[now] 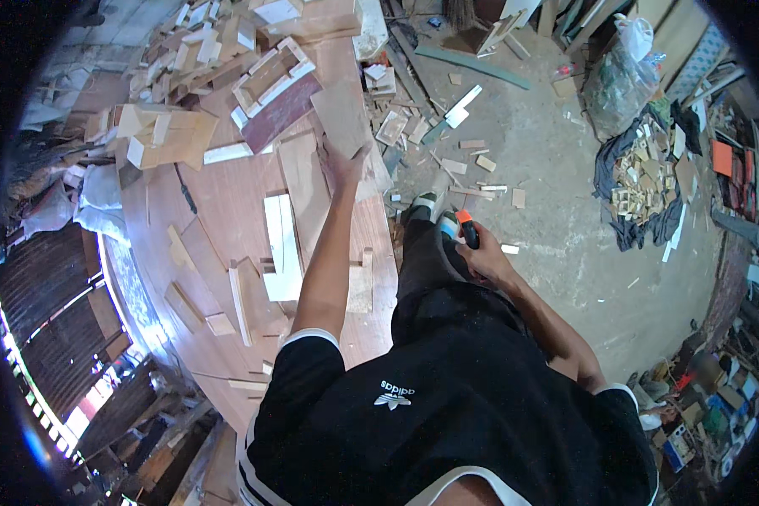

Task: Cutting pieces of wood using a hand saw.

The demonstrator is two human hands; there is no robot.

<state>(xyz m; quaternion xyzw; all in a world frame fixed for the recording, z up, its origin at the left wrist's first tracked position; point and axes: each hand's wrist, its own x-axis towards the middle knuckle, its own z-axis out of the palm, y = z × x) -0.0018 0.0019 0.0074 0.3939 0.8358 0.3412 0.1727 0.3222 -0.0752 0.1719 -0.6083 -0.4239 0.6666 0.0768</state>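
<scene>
My left hand (343, 164) reaches over the worktable and grips the near edge of a flat grey-brown wooden board (342, 116). Part of its fingers is hidden by the board. Beside my leg, off the table's right edge, my right hand (484, 258) is closed around an orange-and-black handled tool (468, 228); its exact kind is not clear. A longer plank (304, 173) lies just left of the board. Nearer to me on the table is a white-faced wooden piece (283, 244) with a step at one end.
Wooden frames (274, 78) and block assemblies (167, 135) crowd the far end of the table (371, 278). Offcuts (485, 163) litter the concrete floor. At the right stand a scrap-filled dark sack (645, 173) and a clear plastic bag (622, 84).
</scene>
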